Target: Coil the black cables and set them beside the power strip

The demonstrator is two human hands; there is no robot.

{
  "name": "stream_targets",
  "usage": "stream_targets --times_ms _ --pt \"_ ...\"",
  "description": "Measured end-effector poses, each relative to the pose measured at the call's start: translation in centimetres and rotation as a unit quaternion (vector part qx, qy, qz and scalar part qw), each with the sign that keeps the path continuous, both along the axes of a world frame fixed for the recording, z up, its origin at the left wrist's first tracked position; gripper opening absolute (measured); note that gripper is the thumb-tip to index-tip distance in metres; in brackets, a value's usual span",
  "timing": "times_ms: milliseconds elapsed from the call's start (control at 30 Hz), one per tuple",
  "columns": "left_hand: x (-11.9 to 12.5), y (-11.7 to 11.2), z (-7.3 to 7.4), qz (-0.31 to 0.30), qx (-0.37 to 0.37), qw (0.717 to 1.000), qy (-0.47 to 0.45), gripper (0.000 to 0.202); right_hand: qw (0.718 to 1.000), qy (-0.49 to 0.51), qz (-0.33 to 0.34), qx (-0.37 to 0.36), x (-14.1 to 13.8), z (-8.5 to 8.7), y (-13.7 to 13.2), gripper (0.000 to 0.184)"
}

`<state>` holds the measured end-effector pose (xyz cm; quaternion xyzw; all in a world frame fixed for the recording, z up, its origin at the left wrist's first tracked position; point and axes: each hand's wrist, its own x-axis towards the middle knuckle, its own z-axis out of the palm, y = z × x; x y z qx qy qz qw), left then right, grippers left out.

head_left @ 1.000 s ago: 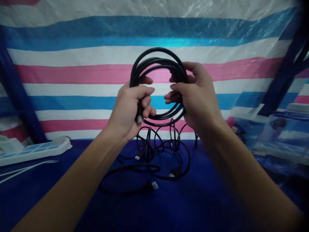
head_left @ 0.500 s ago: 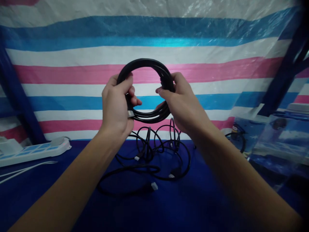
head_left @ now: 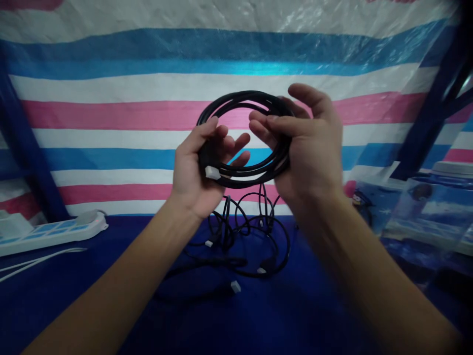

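Left grip [head_left: 199, 167] holds black cable coil [head_left: 240, 101] upright, thumb outside, fingers through the loop; white plug [head_left: 212, 172] at the palm. Right grip [head_left: 310, 148] on coil's right side, fingers loosely spread. Below: tangled black cables [head_left: 275, 241] on blue table [head_left: 295, 315]. White power strip [head_left: 48, 231] far left. Striped tarp [head_left: 111, 113] behind.

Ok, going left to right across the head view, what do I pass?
white power strip → left hand → coiled black cable, held between both hands → right hand → clear plastic bags
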<state>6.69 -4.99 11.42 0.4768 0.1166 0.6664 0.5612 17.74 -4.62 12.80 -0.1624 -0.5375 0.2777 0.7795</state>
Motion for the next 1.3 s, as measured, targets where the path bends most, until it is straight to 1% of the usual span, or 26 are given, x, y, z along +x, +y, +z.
stream_targets --times_ms 67,100,133,200,233,267,333,367,400,433,467,533,600,667,733,767,833,900,933,967,1033,1100,1167,1233,1267,1300 --pt "0.2 -0.5 0.1 -0.034 0.015 0.998 -0.045 0.031 0.998 0.053 0.019 0.017 -0.6 -0.2 0.1 0.036" --pt "0.1 -0.7 0.3 -0.049 0.026 0.998 -0.043 0.035 0.998 0.047 0.015 0.024 -0.6 -0.4 0.3 0.038" --pt "-0.1 -1.0 0.5 -0.061 0.038 0.997 -0.029 0.037 1.0 0.015 0.001 0.026 -0.6 -0.5 0.4 0.042" --pt "-0.8 -1.5 0.9 -0.073 0.061 0.995 0.026 0.042 0.991 -0.111 -0.067 0.022 0.0 -0.6 0.7 0.046" --pt "-1.2 -1.7 1.1 -0.078 0.067 0.993 0.059 0.044 0.974 -0.192 -0.121 0.018 0.5 -0.5 0.7 0.043" --pt "-1.5 -1.8 1.3 -0.086 0.065 0.989 0.097 0.045 0.945 -0.269 -0.184 0.016 1.1 -0.3 0.7 0.038" --pt "-2.0 -2.0 1.5 -0.113 0.049 0.977 0.172 0.047 0.866 -0.388 -0.314 0.029 2.2 0.1 0.5 0.025" --pt "-2.1 -2.1 1.5 -0.131 0.039 0.97 0.199 0.047 0.826 -0.43 -0.363 0.039 2.7 0.4 0.3 0.021" --pt "-2.2 -2.0 1.4 -0.149 0.034 0.964 0.216 0.048 0.796 -0.463 -0.386 0.052 3.1 0.7 0.1 0.02" --pt "-2.2 -2.0 1.2 -0.165 0.029 0.96 0.226 0.048 0.781 -0.49 -0.382 0.065 3.4 1.0 -0.1 0.019" --pt "-2.1 -1.9 1.1 -0.186 0.03 0.955 0.231 0.048 0.779 -0.511 -0.355 0.078 3.7 1.2 -0.4 0.02" --pt "-2.1 -1.8 0.8 -0.227 0.035 0.944 0.237 0.046 0.794 -0.537 -0.267 0.097 4.2 1.5 -0.9 0.022" --pt "-2.0 -1.8 0.7 -0.244 0.039 0.938 0.242 0.046 0.801 -0.552 -0.2 0.118 4.8 1.8 -1.4 0.026" --pt "-1.9 -2.1 0.8 -0.225 0.04 0.943 0.24 0.047 0.799 -0.563 -0.167 0.129 5.5 1.9 -2.0 0.031" --pt "-1.8 -2.3 1.1 -0.19 0.037 0.95 0.245 0.046 0.803 -0.569 -0.135 0.115 6.1 2.0 -2.7 0.032" --pt "-1.7 -2.4 1.3 -0.175 0.038 0.952 0.249 0.044 0.811 -0.567 -0.109 0.097 6.3 2.1 -3.0 0.032" --pt "-1.6 -2.5 1.6 -0.15 0.04 0.955 0.252 0.044 0.835 -0.546 -0.03 0.058 6.2 2.0 -3.7 0.039" --pt "-1.7 -2.2 1.7 -0.13 0.034 0.96 0.248 0.051 0.86 -0.509 0.023 0.03 5.5 1.9 -4.2 0.047" --pt "-1.7 -2.0 1.6 -0.123 0.029 0.961 0.246 0.055 0.869 -0.494 0.021 0.022 5.0 1.9 -4.4 0.047" --pt "-1.8 -1.7 1.5 -0.12 0.024 0.961 0.248 0.059 0.871 -0.491 0.0 0.017 4.5 1.9 -4.5 0.044" --pt "-2.0 -1.2 1.1 -0.12 0.023 0.958 0.261 0.06 0.854 -0.516 -0.072 0.01 3.8 2.0 -4.5 0.028" --pt "-2.2 -0.9 0.7 -0.123 0.034 0.946 0.3 0.051 0.817 -0.562 -0.132 -0.005 3.7 2.0 -4.3 0.014" --pt "-2.3 -0.9 0.5 -0.129 0.038 0.923 0.362 0.035 0.775 -0.608 -0.17 -0.026 4.1 1.8 -3.8 0.012" --pt "-2.2 -1.1 0.4 -0.116 0.044 0.888 0.443 0.019 0.739 -0.645 -0.193 -0.03 4.6 1.4 -3.4 0.013" --pt "-1.9 -1.2 0.4 -0.084 0.046 0.871 0.481 0.015 0.724 -0.658 -0.206 -0.022 4.8 1.2 -3.2 0.014" --pt "-1.6 -1.2 0.2 -0.021 0.052 0.86 0.507 0.011 0.713 -0.664 -0.224 -0.009 5.0 1.0 -3.0 0.014"
